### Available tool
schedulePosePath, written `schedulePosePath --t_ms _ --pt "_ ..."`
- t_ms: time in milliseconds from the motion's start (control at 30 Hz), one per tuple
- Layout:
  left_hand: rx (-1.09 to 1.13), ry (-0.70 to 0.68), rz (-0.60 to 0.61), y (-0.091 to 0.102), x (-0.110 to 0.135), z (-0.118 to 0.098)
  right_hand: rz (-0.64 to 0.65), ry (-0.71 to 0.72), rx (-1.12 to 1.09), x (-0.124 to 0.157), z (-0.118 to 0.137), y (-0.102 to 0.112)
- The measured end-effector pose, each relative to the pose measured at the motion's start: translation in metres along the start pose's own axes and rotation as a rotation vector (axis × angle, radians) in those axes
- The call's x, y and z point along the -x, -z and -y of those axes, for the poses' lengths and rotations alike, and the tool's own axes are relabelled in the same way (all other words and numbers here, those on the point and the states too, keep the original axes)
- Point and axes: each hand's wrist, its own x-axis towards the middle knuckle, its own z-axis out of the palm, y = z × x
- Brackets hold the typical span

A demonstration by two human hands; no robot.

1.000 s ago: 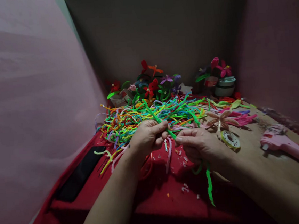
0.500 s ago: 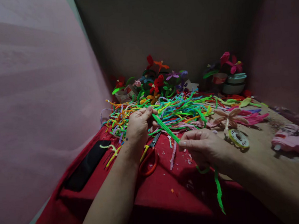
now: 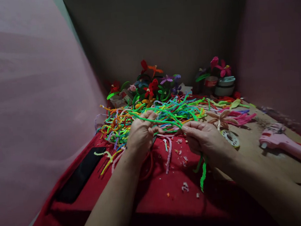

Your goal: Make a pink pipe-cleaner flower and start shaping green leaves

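Note:
Green pipe cleaners [image 3: 171,122] run leftward from my right hand [image 3: 204,136], whose thumb and fingers are closed around them. Their other ends [image 3: 204,177] hang below that hand. The strands fan apart toward my left hand [image 3: 141,131], one of them passing across its fingers. That hand is curled closed at the front of the pile; what its fingertips grip is hidden. Under the left wrist shows the red handle of the scissors [image 3: 150,169], the rest mostly covered. Behind both hands spreads a heap of coloured pipe cleaners [image 3: 121,117].
A black phone [image 3: 78,175] lies left on the red cloth [image 3: 171,204]. Right, on cardboard [image 3: 249,153], are a tan pipe-cleaner flower [image 3: 226,117], a yellow-rimmed spool [image 3: 230,138] and a pink glue gun [image 3: 287,145]. Finished flowers [image 3: 152,88] and a lidded jar [image 3: 225,86] stand behind.
The green pipe cleaners, a tight bundle between both hands before, have fanned apart on the left side. My right hand is slightly higher, and the view has shifted a little right.

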Motion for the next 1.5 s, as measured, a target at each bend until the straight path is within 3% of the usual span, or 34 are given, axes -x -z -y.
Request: schedulePosePath --t_ms 67,167,233,433,667,833,967,1133,1367,1500 --pt "-0.051 0.006 -0.019 0.000 0.001 0.003 0.008 0.015 -0.009 0.000 0.000 0.000" --pt "-0.106 0.236 0.149 0.000 0.004 0.009 0.043 0.004 -0.027 0.002 0.001 -0.003" --pt "-0.102 0.293 0.243 -0.003 0.007 0.014 0.079 -0.018 -0.045 0.004 0.002 -0.005" --pt "-0.120 0.171 0.310 -0.014 0.014 0.019 0.159 -0.105 -0.115 0.008 0.006 -0.007" --pt "-0.262 0.043 0.392 -0.012 0.015 0.015 0.209 -0.187 -0.155 0.007 0.008 -0.006" --pt "-0.193 0.092 0.329 -0.013 0.014 0.020 0.098 -0.064 0.027 0.006 0.006 -0.005" --pt "-0.115 0.184 0.295 -0.014 0.014 0.020 0.108 0.055 0.175 0.004 0.004 -0.002" --pt "-0.002 0.300 0.253 -0.015 0.015 0.014 0.146 0.000 0.080 0.002 0.005 -0.001" --pt "-0.056 0.241 0.303 -0.011 0.014 0.015 0.204 -0.078 0.071 0.005 0.009 -0.007" --pt "-0.224 0.163 0.417 -0.010 0.015 0.013 0.215 -0.086 0.063 0.004 0.007 -0.008"
